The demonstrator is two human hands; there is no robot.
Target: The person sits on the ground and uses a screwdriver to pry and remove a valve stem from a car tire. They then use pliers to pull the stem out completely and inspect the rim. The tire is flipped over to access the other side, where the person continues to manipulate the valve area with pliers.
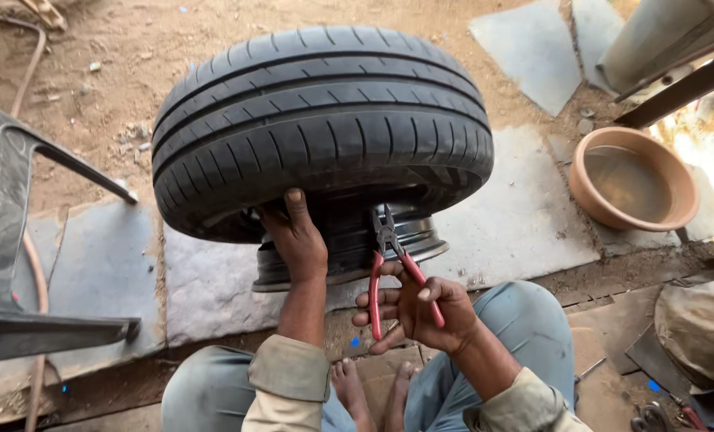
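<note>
So the view is straight down at someone sitting low on the ground with a car tyre (322, 120) stood up on its tread in front of them, still mounted on a dark metal rim (349, 252) that shows at the near lower edge. The tyre sits on pale stone slabs (525, 216) laid over sandy dirt, pretty much dead centre.

The left hand (297, 236) is pressed flat against the tyre's near sidewall, fingers spread upward, thumb alongside, bracing it rather than gripping anything. The right hand (413, 308) is wrapped around a pair of red-handled pliers (391, 260), fingers curled through the handles. The plier nose points up at the gap where the tyre meets the rim, just right of the left hand. Can't really tell whether the tips are biting onto anything there, it's too dark.

Both sleeves are a dusty beige, grey trousers on the knees either side, and bare feet (369, 388) poke out near the bottom middle.

Around it: a terracotta-coloured basin (633, 180) with water in it sits to the right, well apart from the tyre. A dark plastic chair (13, 240) fills the left edge. A brownish hose (35, 280) runs along the ground under the chair.
</note>
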